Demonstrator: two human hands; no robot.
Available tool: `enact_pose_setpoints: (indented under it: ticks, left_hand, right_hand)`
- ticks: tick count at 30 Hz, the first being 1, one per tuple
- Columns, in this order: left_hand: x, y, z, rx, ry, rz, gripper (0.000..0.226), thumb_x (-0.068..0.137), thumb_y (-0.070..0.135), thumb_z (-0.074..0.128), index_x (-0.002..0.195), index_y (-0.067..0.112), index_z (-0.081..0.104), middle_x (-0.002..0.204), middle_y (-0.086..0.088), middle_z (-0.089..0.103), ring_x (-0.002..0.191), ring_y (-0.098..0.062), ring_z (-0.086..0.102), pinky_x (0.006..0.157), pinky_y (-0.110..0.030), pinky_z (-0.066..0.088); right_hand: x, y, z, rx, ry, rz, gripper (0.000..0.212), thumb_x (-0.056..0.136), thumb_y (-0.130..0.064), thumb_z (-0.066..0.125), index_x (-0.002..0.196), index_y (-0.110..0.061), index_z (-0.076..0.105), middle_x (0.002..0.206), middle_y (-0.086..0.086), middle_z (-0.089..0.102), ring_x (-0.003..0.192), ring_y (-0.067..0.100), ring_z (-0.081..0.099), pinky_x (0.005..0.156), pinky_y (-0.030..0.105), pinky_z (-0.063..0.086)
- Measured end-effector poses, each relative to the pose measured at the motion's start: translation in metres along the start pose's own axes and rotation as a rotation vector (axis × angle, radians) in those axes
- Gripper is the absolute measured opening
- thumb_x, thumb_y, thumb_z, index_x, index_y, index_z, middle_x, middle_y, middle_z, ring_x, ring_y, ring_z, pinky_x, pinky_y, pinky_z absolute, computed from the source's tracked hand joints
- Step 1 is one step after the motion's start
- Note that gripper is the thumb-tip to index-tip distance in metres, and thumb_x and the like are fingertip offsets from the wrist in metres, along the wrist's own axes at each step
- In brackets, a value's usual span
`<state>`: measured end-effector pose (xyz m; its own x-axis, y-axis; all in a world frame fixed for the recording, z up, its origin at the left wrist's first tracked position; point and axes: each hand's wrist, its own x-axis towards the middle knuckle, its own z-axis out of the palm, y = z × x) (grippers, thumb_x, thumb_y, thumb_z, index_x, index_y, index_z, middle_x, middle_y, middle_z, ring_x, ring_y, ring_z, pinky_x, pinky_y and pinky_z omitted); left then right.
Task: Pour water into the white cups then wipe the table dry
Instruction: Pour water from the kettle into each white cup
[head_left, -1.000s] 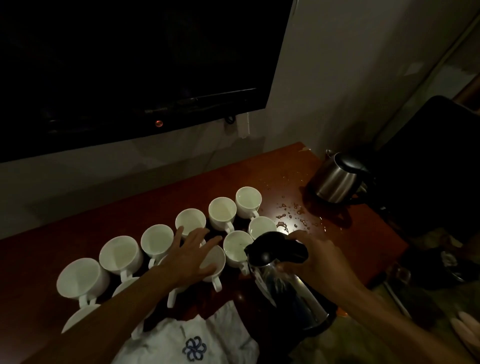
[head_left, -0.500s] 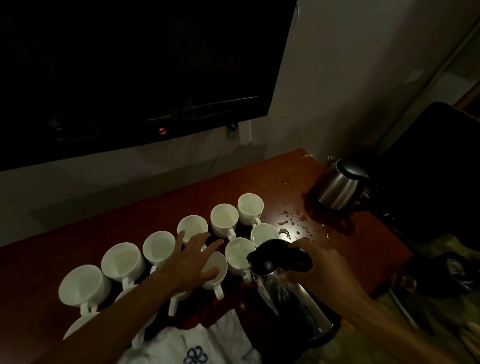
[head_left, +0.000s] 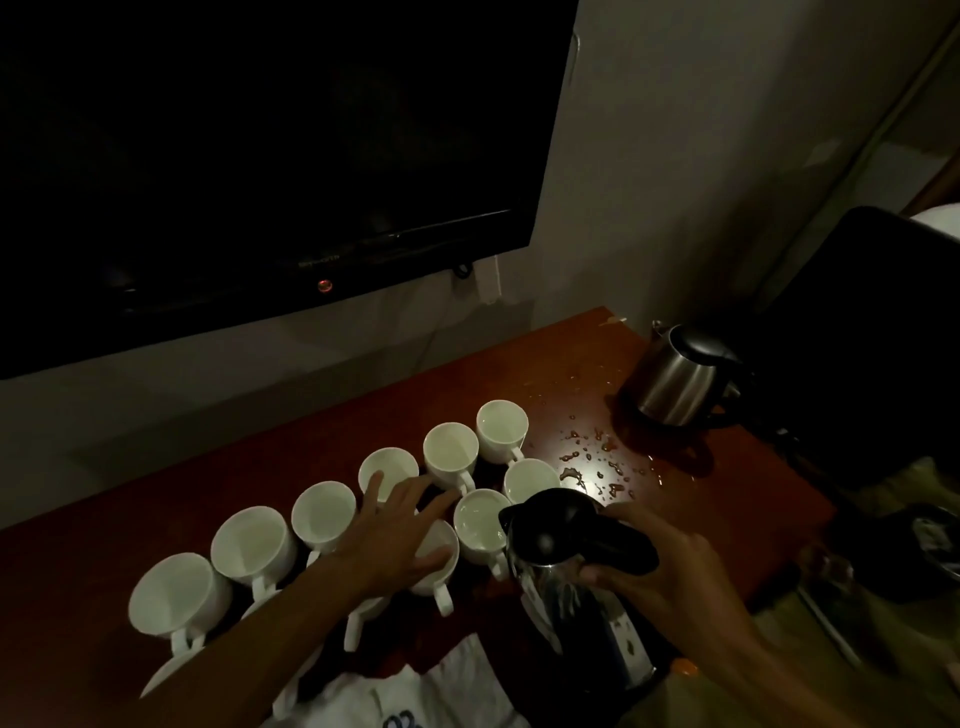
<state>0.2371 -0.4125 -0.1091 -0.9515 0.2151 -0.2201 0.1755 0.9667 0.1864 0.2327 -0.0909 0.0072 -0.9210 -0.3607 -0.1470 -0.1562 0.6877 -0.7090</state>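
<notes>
One left hand (head_left: 395, 535) flat over white cups (head_left: 254, 540)

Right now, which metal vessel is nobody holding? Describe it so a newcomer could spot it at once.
Below the dark wall television, follow the red-brown table to its far right corner. There stands a squat steel kettle with a black lid, just beyond the spilled water drops. Unlike the steel flask that the right hand grips beside the white cups, no hand touches it.
</notes>
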Motion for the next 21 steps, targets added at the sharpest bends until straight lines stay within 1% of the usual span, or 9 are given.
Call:
enact_pose_setpoints:
  ticks: [3, 5, 7, 10, 12, 15, 16, 19, 21]
  left_hand:
    - [0.005, 0.003, -0.007, -0.012, 0.023, 0.008, 0.078, 0.093, 0.067, 0.043, 0.156, 0.043, 0.004, 0.164, 0.002, 0.011, 0.152, -0.019, 0.009, 0.118, -0.06, -0.008]
    - [0.008, 0.005, -0.014, -0.031, 0.03, 0.008, 0.077, 0.092, 0.065, 0.046, 0.155, 0.043, 0.007, 0.163, 0.002, 0.012, 0.151, -0.019, 0.009, 0.118, -0.061, -0.007]
    - [0.009, 0.006, -0.021, -0.031, 0.035, -0.001, 0.076, 0.094, 0.064, 0.045, 0.156, 0.042, 0.008, 0.164, -0.001, 0.01, 0.152, -0.02, 0.007, 0.118, -0.06, -0.009]
    - [0.009, 0.006, -0.032, -0.015, 0.037, -0.022, 0.076, 0.096, 0.064, 0.039, 0.158, 0.04, 0.002, 0.166, -0.003, 0.004, 0.153, -0.02, 0.002, 0.117, -0.056, -0.017]
    - [0.009, 0.006, -0.039, -0.013, 0.047, -0.04, 0.075, 0.097, 0.065, 0.038, 0.158, 0.04, 0.0, 0.166, -0.002, 0.003, 0.153, -0.018, 0.0, 0.117, -0.056, -0.017]
    - [0.011, 0.003, -0.05, 0.001, 0.059, -0.083, 0.076, 0.097, 0.065, 0.039, 0.157, 0.041, -0.001, 0.166, -0.002, 0.004, 0.153, -0.018, 0.0, 0.119, -0.057, -0.013]
    - [0.012, 0.001, -0.053, 0.002, 0.064, -0.097, 0.077, 0.097, 0.065, 0.039, 0.157, 0.041, -0.001, 0.166, -0.003, 0.005, 0.153, -0.019, 0.001, 0.119, -0.057, -0.012]
    - [0.014, -0.006, -0.065, -0.008, 0.105, -0.117, 0.078, 0.097, 0.064, 0.04, 0.157, 0.041, -0.004, 0.165, -0.003, 0.009, 0.153, -0.019, 0.003, 0.12, -0.056, -0.01]
    - [0.016, -0.01, -0.071, -0.01, 0.119, -0.121, 0.078, 0.097, 0.065, 0.038, 0.157, 0.041, -0.006, 0.165, -0.003, 0.011, 0.153, -0.018, 0.004, 0.12, -0.056, -0.009]
  right_hand:
    - [-0.003, -0.003, -0.003, 0.018, 0.046, -0.019, 0.056, 0.055, -0.063, 0.07, 0.106, -0.059, 0.049, 0.093, -0.057, 0.052, 0.088, -0.031, 0.053, 0.065, 0.001, 0.045]
    - [-0.002, -0.007, -0.006, 0.023, 0.076, -0.033, 0.056, 0.054, -0.064, 0.068, 0.106, -0.059, 0.049, 0.09, -0.048, 0.059, 0.086, -0.028, 0.055, 0.065, 0.002, 0.045]
    - [-0.001, -0.011, -0.012, 0.026, 0.097, -0.049, 0.056, 0.053, -0.064, 0.068, 0.106, -0.058, 0.05, 0.091, -0.038, 0.062, 0.085, -0.024, 0.056, 0.069, 0.005, 0.045]
    - [0.0, -0.017, -0.023, 0.043, 0.11, -0.08, 0.054, 0.058, -0.058, 0.073, 0.108, -0.053, 0.054, 0.094, -0.033, 0.064, 0.088, -0.022, 0.059, 0.067, 0.004, 0.046]
    - [0.001, -0.022, -0.029, 0.043, 0.117, -0.091, 0.051, 0.062, -0.05, 0.078, 0.107, -0.054, 0.054, 0.094, -0.036, 0.064, 0.092, -0.025, 0.056, 0.065, 0.002, 0.046]
    - [0.006, -0.036, -0.042, 0.02, 0.155, -0.132, 0.051, 0.063, -0.043, 0.082, 0.099, -0.059, 0.051, 0.09, -0.053, 0.056, 0.089, -0.032, 0.051, 0.063, -0.006, 0.039]
    - [0.008, -0.041, -0.047, 0.015, 0.162, -0.145, 0.05, 0.063, -0.044, 0.082, 0.099, -0.059, 0.051, 0.091, -0.055, 0.054, 0.09, -0.031, 0.052, 0.064, -0.006, 0.038]
    - [0.017, -0.052, -0.063, -0.005, 0.185, -0.167, 0.048, 0.058, -0.06, 0.073, 0.101, -0.059, 0.053, 0.096, -0.039, 0.063, 0.097, -0.023, 0.056, 0.065, 0.005, 0.047]
    - [0.023, -0.058, -0.07, -0.026, 0.191, -0.184, 0.053, 0.057, -0.06, 0.073, 0.107, -0.055, 0.055, 0.096, -0.032, 0.064, 0.097, -0.023, 0.055, 0.063, 0.005, 0.047]
